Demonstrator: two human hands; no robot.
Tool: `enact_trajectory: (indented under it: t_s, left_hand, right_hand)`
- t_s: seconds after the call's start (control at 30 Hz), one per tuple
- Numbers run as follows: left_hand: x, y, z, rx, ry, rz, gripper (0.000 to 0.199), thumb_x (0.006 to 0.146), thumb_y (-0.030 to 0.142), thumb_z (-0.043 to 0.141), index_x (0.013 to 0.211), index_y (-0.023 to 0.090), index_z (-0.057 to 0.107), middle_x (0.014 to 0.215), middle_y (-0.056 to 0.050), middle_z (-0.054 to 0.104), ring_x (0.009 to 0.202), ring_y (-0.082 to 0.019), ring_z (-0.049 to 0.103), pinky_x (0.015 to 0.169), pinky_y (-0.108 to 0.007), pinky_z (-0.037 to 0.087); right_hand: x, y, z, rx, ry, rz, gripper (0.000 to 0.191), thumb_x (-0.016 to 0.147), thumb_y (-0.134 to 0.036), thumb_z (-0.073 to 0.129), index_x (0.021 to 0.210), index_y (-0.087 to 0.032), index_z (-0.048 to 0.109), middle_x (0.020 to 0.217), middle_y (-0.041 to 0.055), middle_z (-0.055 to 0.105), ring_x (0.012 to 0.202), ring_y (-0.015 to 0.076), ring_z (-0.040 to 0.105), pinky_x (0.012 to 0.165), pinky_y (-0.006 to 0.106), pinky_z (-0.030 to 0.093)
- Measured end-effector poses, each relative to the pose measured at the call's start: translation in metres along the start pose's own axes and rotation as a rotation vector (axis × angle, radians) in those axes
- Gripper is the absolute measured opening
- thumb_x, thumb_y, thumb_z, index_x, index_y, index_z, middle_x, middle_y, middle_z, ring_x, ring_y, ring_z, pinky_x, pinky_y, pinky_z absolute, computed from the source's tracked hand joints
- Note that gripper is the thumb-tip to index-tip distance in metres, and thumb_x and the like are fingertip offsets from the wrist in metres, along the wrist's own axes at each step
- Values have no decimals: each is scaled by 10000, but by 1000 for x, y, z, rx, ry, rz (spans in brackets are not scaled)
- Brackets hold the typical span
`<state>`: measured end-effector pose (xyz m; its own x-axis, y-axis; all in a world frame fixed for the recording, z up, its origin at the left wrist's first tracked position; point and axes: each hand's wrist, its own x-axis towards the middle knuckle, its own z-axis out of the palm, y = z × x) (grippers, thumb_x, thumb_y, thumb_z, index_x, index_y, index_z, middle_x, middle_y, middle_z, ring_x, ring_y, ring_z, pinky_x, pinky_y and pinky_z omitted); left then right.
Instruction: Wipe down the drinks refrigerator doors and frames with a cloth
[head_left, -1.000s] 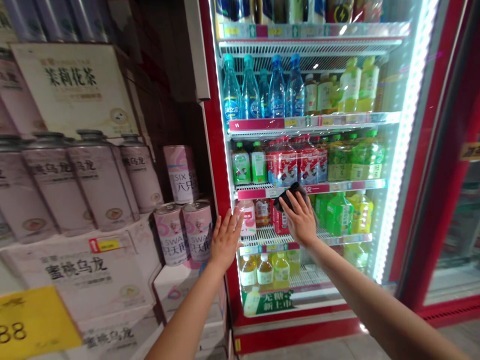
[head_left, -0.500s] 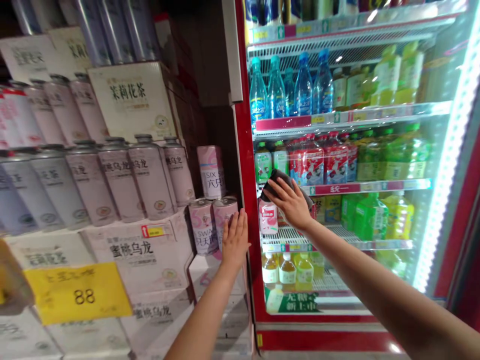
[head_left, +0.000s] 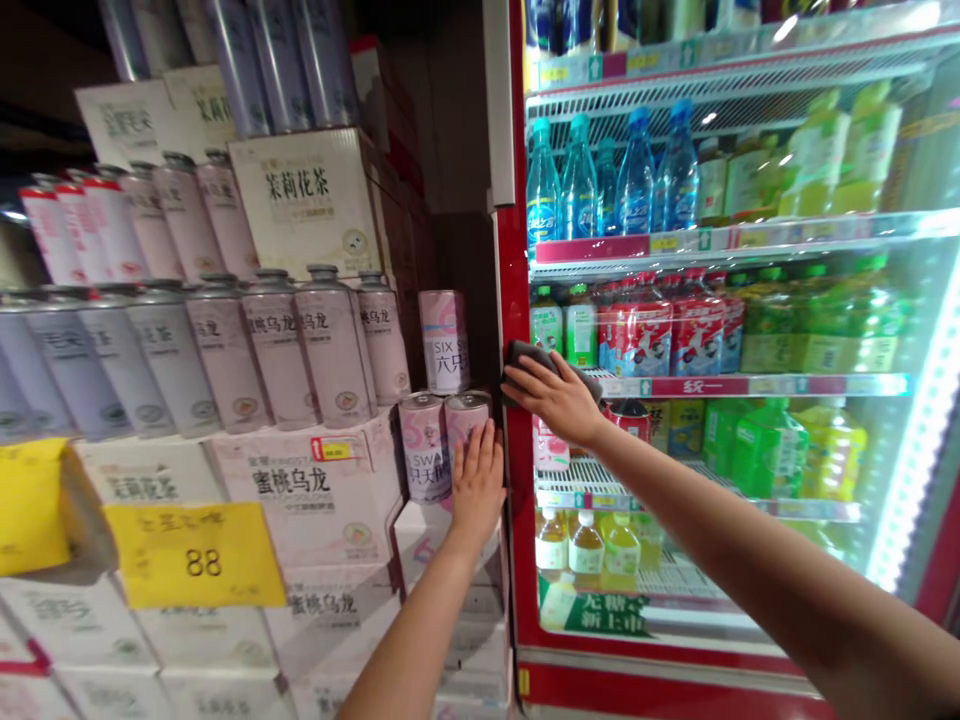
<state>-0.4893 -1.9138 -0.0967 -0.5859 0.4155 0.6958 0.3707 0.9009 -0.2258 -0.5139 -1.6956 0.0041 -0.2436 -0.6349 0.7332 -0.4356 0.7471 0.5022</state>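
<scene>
The right hand [head_left: 551, 397] is curled around a dark cloth [head_left: 528, 362], holding it against the red frame [head_left: 509, 300] of a drinks fridge, while the open left hand [head_left: 476, 480] lies flat just below, beside a pink can [head_left: 422, 447].

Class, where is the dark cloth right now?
In the head view, the dark cloth is under the right hand, against the red edge of the drinks fridge, just up and right of the left hand and the pink can.

The right hand [head_left: 551, 395] covers most of the dark cloth [head_left: 525, 358], hiding its shape.
</scene>
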Motion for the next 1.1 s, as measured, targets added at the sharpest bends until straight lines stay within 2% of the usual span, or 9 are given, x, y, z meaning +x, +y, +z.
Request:
enact_trajectory:
  t_s: [0.07, 0.17, 0.37, 0.53, 0.63, 0.73, 0.9, 0.97, 1.1]
  left_hand:
    - [1, 3, -1, -6, -10, -19, 794, 839, 297, 725, 1535, 113, 388, 1675, -155, 174, 1568, -322, 118, 1267, -582, 184]
    - [-4, 5, 1, -8, -14, -11, 791, 829, 288, 737, 1521, 103, 403, 1674, -159, 173, 1571, -318, 97, 1269, -583, 179]
    - [-19, 14, 12, -5, -25, -111, 913, 838, 225, 725, 1598, 122, 230, 1676, -162, 174, 1572, -283, 72, 1279, -556, 143]
    - [-22, 20, 8, 12, -29, -138, 1016, 804, 278, 783, 1607, 102, 184, 1680, -167, 158, 1572, -295, 32, 1278, -561, 99]
    - [-23, 20, -1, 6, -50, -91, 1120, 760, 336, 833, 1616, 114, 146, 1682, -168, 152, 1572, -300, 9, 1278, -560, 103]
    - [-24, 21, -7, -11, -59, -51, 1199, 737, 353, 852, 1625, 138, 76, 1686, -161, 150, 1572, -298, -3, 1278, -559, 122]
    - [-24, 27, -7, -47, -60, -45, 1191, 745, 310, 842, 1621, 119, 58, 1687, -174, 151, 1574, -303, 5, 1273, -559, 160]
    - [-28, 31, -4, -43, -64, -49, 1163, 749, 302, 835, 1619, 112, 86, 1690, -167, 144, 1575, -307, 15, 1273, -555, 167]
    - [-39, 38, 4, -23, -89, -39, 1131, 753, 291, 824, 1619, 125, 117, 1692, -150, 143, 1575, -308, 41, 1273, -544, 180]
  right_hand:
    - [18, 4, -2, -12, 33, 93, 533, 993, -141, 513, 1485, -341, 475, 1603, -11, 426, 1526, 246, 294, 1268, 620, 143]
    - [8, -10, 6, -12, 50, 112, 539, 992, -138, 502, 1504, -298, 459, 1610, 9, 415, 1533, 260, 275, 1274, 608, 130]
    - [-75, -72, 41, 66, -25, 19, 561, 978, -161, 513, 1529, -224, 429, 1611, 37, 409, 1540, 234, 255, 1295, 546, 124]
    - [-134, -118, 67, 97, -36, -64, 361, 960, -175, 551, 1307, -194, 649, 1587, 45, 447, 1523, 241, 296, 1301, 544, 92]
    - [-143, -118, 68, 105, -39, -109, 295, 968, -190, 559, 1233, -208, 686, 1564, 30, 483, 1500, 232, 345, 1301, 541, 100]
    - [-124, -92, 54, 113, -52, -150, 383, 993, -180, 516, 1356, -255, 610, 1552, -8, 499, 1491, 201, 359, 1301, 535, 101]
    - [-96, -64, 32, 43, -25, 147, 558, 991, -155, 492, 1526, -304, 433, 1611, 1, 411, 1527, 238, 288, 1290, 572, 36]
    - [-113, -77, 37, 39, -27, 129, 546, 984, -151, 488, 1515, -273, 455, 1609, 13, 414, 1532, 239, 273, 1292, 562, 15]
    - [-165, -110, 55, 93, -67, -135, 446, 979, -152, 465, 1403, -233, 579, 1552, -3, 502, 1525, 192, 284, 1306, 506, 77]
